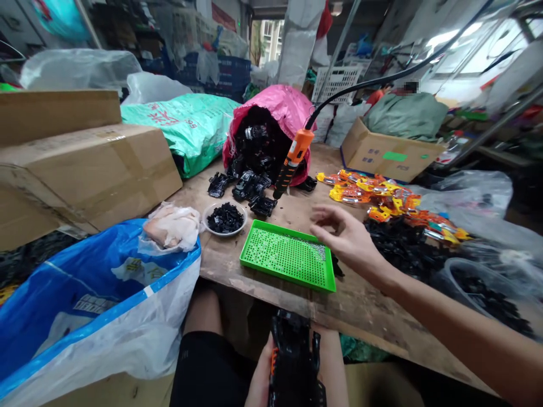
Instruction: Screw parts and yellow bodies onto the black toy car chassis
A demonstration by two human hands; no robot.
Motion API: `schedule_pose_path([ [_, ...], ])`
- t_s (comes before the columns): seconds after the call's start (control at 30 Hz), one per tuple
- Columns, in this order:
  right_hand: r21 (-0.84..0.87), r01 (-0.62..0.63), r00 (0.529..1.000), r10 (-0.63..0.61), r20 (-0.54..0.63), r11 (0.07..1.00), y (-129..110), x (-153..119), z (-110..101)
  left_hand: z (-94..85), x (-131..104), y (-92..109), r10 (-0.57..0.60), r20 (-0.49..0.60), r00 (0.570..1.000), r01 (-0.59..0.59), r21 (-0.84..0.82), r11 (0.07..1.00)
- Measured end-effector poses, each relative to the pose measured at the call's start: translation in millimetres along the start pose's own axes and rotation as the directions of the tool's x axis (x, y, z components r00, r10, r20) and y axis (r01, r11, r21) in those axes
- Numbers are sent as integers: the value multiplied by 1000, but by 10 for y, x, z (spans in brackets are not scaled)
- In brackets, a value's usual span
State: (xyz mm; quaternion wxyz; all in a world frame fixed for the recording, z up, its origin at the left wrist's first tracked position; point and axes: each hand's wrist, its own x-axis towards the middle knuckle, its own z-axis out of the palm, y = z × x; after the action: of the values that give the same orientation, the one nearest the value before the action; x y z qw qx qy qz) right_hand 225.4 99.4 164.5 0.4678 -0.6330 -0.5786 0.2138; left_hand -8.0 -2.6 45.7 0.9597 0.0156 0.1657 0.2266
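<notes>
My left hand (pixel 259 376) grips a black plastic toy car body (pixel 292 356) with an orange strip along its side, low over my lap. Raised past the right end of a green perforated tray (pixel 250 261), my right hand (pixel 348 237) holds nothing, its fingers and thumb apart. Small metal screws (pixel 318 249) lie in that tray, thickest at its far right corner. An orange and black electric screwdriver (pixel 292 161) hangs from a dark cable just beyond my right hand, tip down.
Black car parts (pixel 250 183) spill from a pink sack (pixel 280 99). A white bowl (pixel 224 233) holds small black pieces. Orange and yellow parts (pixel 382 195) and black parts (pixel 396 243) lie right. A blue-lined bag (pixel 169 282) and cardboard box (pixel 106 164) stand left.
</notes>
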Motion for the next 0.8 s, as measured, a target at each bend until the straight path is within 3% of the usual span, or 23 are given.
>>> schedule_pose_path([
  [0.1, 111, 125, 989, -114, -96, 986, -65, 376, 154, -49, 60, 29, 10, -1, 1000, -10, -13, 1000],
  [0.2, 230, 210, 977, -196, -81, 950, -191, 662, 398, -79, 72, 39, 14, 4, 1000, -13, -30, 999],
  [0.3, 307, 264, 964, -257, -64, 914, -300, 826, 618, -81, 51, 34, -3, 19, 1000, 4, -49, 999],
  [0.4, 312, 233, 972, -220, -77, 921, -356, 872, 742, -73, 41, 27, -32, 40, 999, 34, -69, 997],
  [0.53, 371, 192, 978, -146, -148, 909, -349, 820, 788, -76, 73, 36, -53, 62, 997, 59, -99, 993],
  [0.7, 304, 307, 900, -172, -400, 902, -242, 731, 703, -96, 127, 55, -61, 79, 995, 72, -138, 988],
  [0.8, 183, 311, 884, -214, -415, 933, -196, 685, 602, -109, 148, 61, -62, 82, 995, 74, -157, 985],
])
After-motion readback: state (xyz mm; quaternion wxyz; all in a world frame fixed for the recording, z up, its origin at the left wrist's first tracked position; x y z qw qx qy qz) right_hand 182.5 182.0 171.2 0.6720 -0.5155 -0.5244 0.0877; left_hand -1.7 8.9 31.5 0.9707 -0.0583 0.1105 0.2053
